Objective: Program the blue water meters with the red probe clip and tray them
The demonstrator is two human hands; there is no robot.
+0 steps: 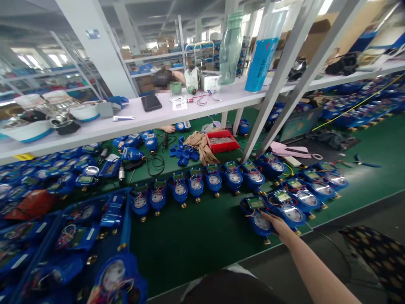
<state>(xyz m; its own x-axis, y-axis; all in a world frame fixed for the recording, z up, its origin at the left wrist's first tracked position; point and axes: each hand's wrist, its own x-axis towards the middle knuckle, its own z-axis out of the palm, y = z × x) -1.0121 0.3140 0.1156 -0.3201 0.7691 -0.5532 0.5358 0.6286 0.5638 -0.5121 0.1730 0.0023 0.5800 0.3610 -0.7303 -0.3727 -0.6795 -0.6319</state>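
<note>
My right hand (278,228) reaches forward over the green mat (202,236) and grips a blue water meter (260,215) with a small display and loose red wires, its fingers wrapped round the meter's near side. This meter sits at the near end of a group of similar meters (294,207). A row of several blue meters (196,183) with brass fittings runs across the mat beyond it. My left hand is out of sight.
A blue crate (125,228) full of meters stands at the left. A red tray of screws (222,141), tan gloves (201,145) and cables lie farther back. A white shelf (158,116) overhead carries bottles and bowls, with slanted posts (268,101). Another person's hand (167,128) rests across the bench.
</note>
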